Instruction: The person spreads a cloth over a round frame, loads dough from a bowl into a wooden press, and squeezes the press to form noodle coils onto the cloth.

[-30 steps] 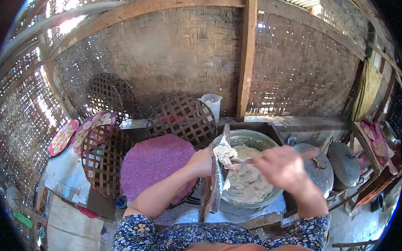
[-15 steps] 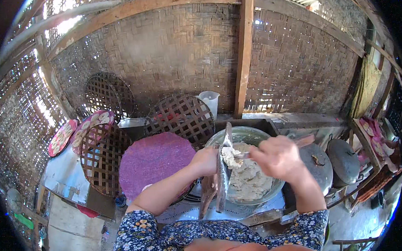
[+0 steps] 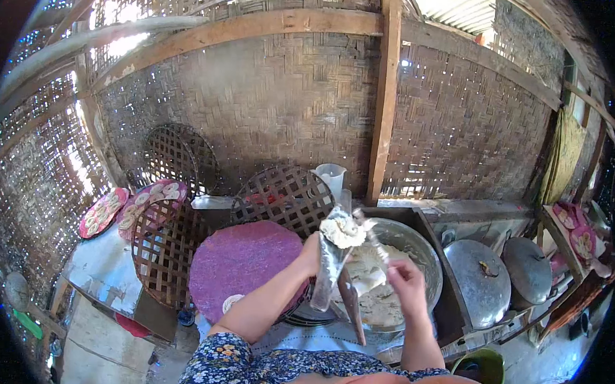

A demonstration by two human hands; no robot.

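Observation:
My left hand [image 3: 309, 255] grips a long-handled press [image 3: 328, 279], whose two arms slant down toward me. A lump of white dough [image 3: 345, 230] sits heaped at its top. My right hand [image 3: 408, 282] is closed around the lower end of a thin utensil [image 3: 380, 249], blurred and smeared with dough; its exact kind is unclear. Its upper end is close to the heaped dough. Below both hands stands a large metal basin [image 3: 436, 266] with pale dough [image 3: 385, 305] inside. Left of my left forearm lies a round purple mat [image 3: 246, 261] with a small white coil [image 3: 232, 304] near its front edge.
Woven baskets [image 3: 164, 254] and a clear plastic jug [image 3: 331, 178] stand behind and left of the mat. Pink rounds with white coils [image 3: 104, 212] lie at far left. Lidded metal pots [image 3: 478, 282] stand right of the basin. A yellow-green bucket [image 3: 488, 368] is below.
My right hand has moved down and toward me, away from the press. The dough on the press now forms a bigger heap, and the press's arms have tilted. The view has shifted slightly.

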